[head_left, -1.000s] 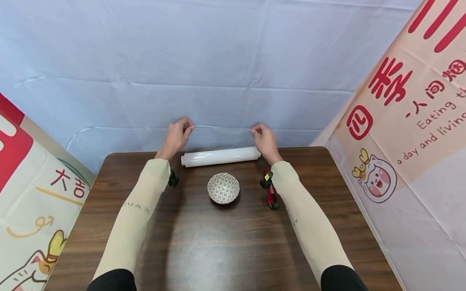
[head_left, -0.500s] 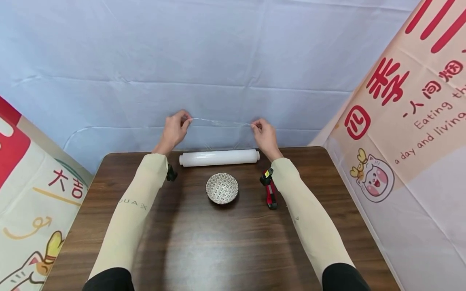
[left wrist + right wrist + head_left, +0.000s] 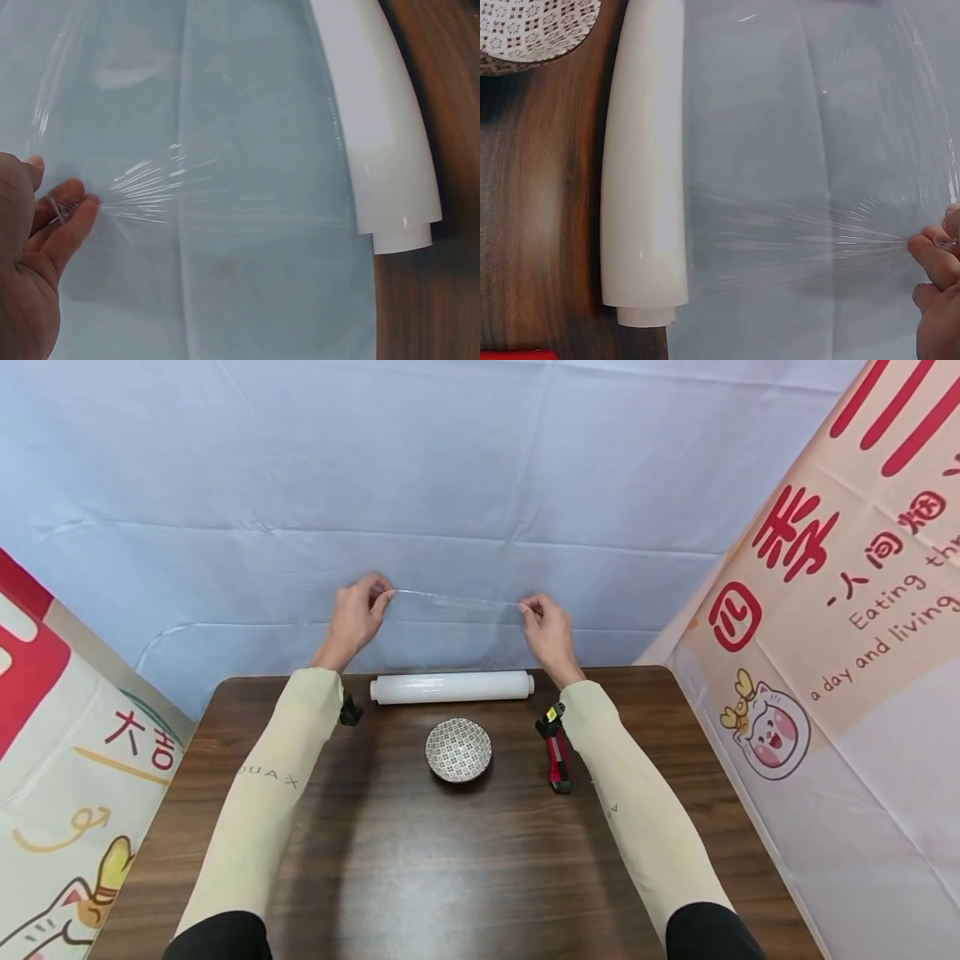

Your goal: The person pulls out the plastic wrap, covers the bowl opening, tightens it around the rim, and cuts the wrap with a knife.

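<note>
A clear sheet of plastic wrap (image 3: 457, 602) stretches between my two hands beyond the table's far edge. My left hand (image 3: 356, 617) pinches one corner between thumb and fingers, and creases fan out from that grip in the left wrist view. The opposite corner is pinched by my right hand (image 3: 550, 635), with similar creases in the right wrist view. Below the sheet, the white plastic wrap roll (image 3: 452, 687) lies along the far edge, and the film runs from it to both hands. A patterned bowl (image 3: 458, 750) stands just in front of the roll.
A red and black box cutter (image 3: 558, 763) lies right of the bowl, beside my right sleeve. The brown wooden table (image 3: 420, 860) ends just behind the roll. A pale cloth backdrop (image 3: 450, 460) hangs behind it, with printed cloths at both sides.
Both hands have moved up and away from the roll, drawing out more plastic wrap. The left hand has also shifted slightly left. Bowl and box cutter stay in place.
</note>
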